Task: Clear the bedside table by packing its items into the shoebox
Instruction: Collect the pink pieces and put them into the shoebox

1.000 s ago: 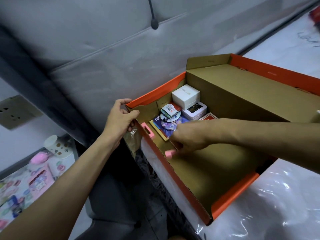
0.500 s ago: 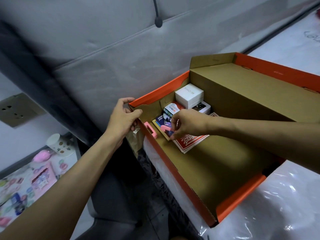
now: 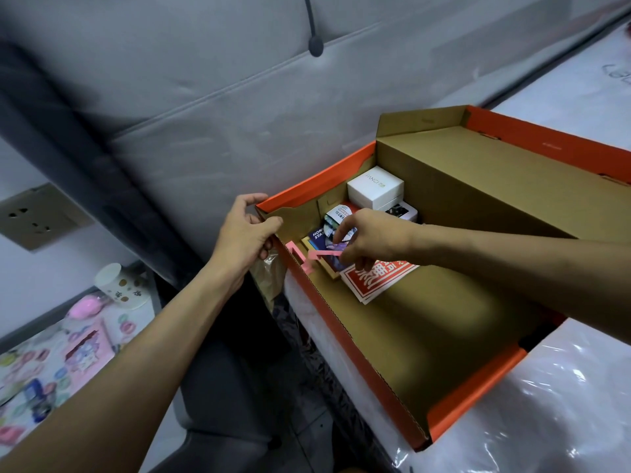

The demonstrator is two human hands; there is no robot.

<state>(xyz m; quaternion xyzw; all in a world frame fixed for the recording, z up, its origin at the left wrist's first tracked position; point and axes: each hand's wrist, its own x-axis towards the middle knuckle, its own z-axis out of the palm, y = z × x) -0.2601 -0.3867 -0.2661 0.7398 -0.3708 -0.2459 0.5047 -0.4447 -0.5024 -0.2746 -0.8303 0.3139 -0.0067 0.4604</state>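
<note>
Orange cardboard shoebox with a plain brown inside [image 3: 474, 384] sits on the plastic-wrapped mattress [image 3: 563, 404], lid flung back; the left hand [image 3: 244, 233] has not budged in the last second, fingers curled over the far-left corner of the box and gripping it steady; the right hand [image 3: 372, 238] is the one to watch; a second ago it was low over the bare floor by the near wall, and now it has come up to the packed end, fingertips pinched on one end of a thin pink strip [image 3: 322, 257] and the other fingers loosely bent; the strip hangs over the blue booklet [image 3: 317, 234], its free end down by the near wall; what the strip is, I cannot tell; with the hand moved off, the red-and-white printed card [image 3: 379, 279] lies in full view on the floor of the box; behind it sit the white square gift box [image 3: 375, 191] and the round printed badges [image 3: 338, 213], all crowded together at that end; I would say the strip is about to be laid in with them, with plenty of bare floor left; down to the left the bedside table [image 3: 143, 315] is far from cleared; a white paper cup with dark prints [image 3: 119, 285], a pink rounded thing [image 3: 87, 307] and a pink patterned packet [image 3: 87, 353] are waiting there, so several more trips look likely.
</note>
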